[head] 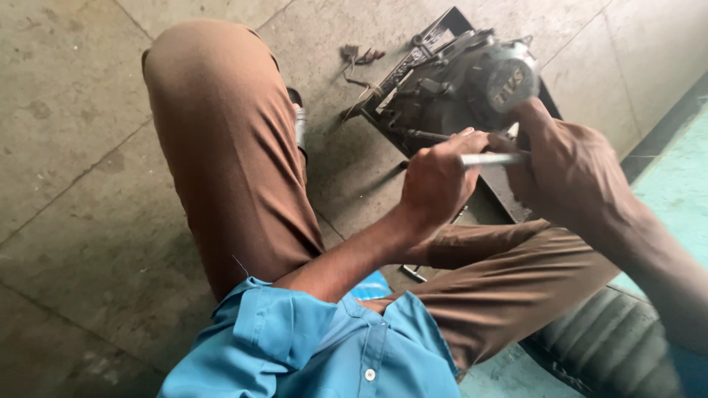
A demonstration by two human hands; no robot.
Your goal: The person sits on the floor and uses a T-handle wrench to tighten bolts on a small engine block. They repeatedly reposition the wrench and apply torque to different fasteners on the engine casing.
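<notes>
A grimy motorcycle engine [464, 81] with a round grey side cover sits in a black metal tray [509, 199] on the concrete floor. My left hand [436, 180] and my right hand [564, 166] both grip a thin silver metal rod [490, 158] held level between them, just in front of the engine. The rod's ends are hidden inside my fists. My knees in brown trousers [228, 147] frame the hands.
Small loose tools and metal parts [360, 55] lie on the floor left of the engine. A small metal piece [413, 273] lies under my left forearm. A black ribbed seat cushion [612, 343] is at lower right, beside a teal floor strip [675, 191].
</notes>
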